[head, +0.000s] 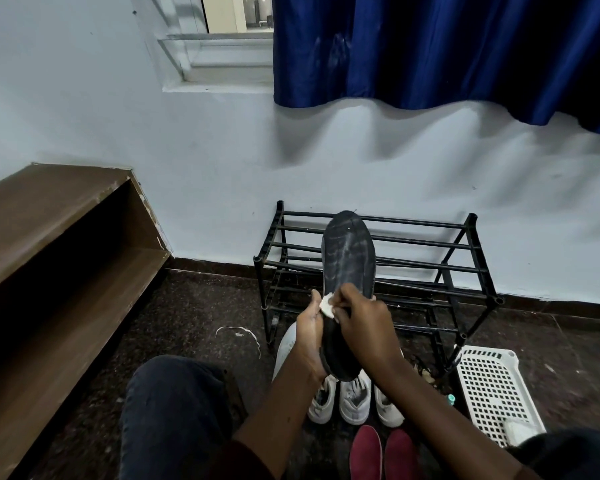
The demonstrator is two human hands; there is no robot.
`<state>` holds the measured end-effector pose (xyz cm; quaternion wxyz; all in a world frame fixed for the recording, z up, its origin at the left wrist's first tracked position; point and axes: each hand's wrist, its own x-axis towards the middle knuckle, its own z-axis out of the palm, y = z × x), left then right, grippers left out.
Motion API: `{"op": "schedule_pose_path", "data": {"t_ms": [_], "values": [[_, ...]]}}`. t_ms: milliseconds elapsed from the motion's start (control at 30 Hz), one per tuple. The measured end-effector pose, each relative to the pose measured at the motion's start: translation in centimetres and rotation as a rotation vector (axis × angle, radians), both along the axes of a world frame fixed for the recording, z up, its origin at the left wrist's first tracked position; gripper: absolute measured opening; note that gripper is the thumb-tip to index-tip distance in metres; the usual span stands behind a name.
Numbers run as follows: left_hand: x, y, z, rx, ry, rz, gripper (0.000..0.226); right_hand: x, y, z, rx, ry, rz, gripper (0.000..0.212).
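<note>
A black shoe is held up sole-toward-me in front of the shoe rack, toe pointing up and away. My left hand grips the shoe's heel half from the left side. My right hand pinches a small white wad of cloth or tissue and presses it against the sole near its middle. The sole shows pale dusty streaks.
A black tube shoe rack stands against the pale wall. White sneakers and red shoes sit on the dark floor below my hands. A white perforated basket lies at right, a brown wooden shelf at left, a blue curtain above.
</note>
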<state>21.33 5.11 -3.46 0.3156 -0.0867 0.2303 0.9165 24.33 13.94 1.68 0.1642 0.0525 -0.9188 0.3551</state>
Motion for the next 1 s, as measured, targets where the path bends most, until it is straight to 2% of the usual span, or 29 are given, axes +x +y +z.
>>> {"op": "schedule_pose_path", "data": {"t_ms": [133,233,400,600,833,1000], "values": [[0.6,0.2,0.4,-0.019,0.052,-0.015,0.055,-2.1,0.5,0.9,-0.125,-0.01,-0.058,0.021],[0.7,0.0,0.6,0.009,0.073,0.021,0.052,-1.4,0.3,1.1,-0.178,-0.026,-0.032,0.026],[-0.2,-0.6,0.1,-0.053,0.06,0.04,0.078,1.9,-0.3,0.0,-0.073,-0.06,0.079,0.02],[-0.3,-0.5,-0.4,-0.094,0.016,0.049,0.083,2.6,0.4,-0.1,-0.195,-0.152,0.085,0.035],[1.0,0.6,0.7,-0.02,0.053,0.025,0.068,-1.6,0.6,1.1,-0.137,-0.018,-0.087,0.017],[0.4,0.0,0.9,-0.011,0.046,0.066,0.073,-0.3,0.0,0.8,-0.05,-0.032,-0.026,0.013]]}}
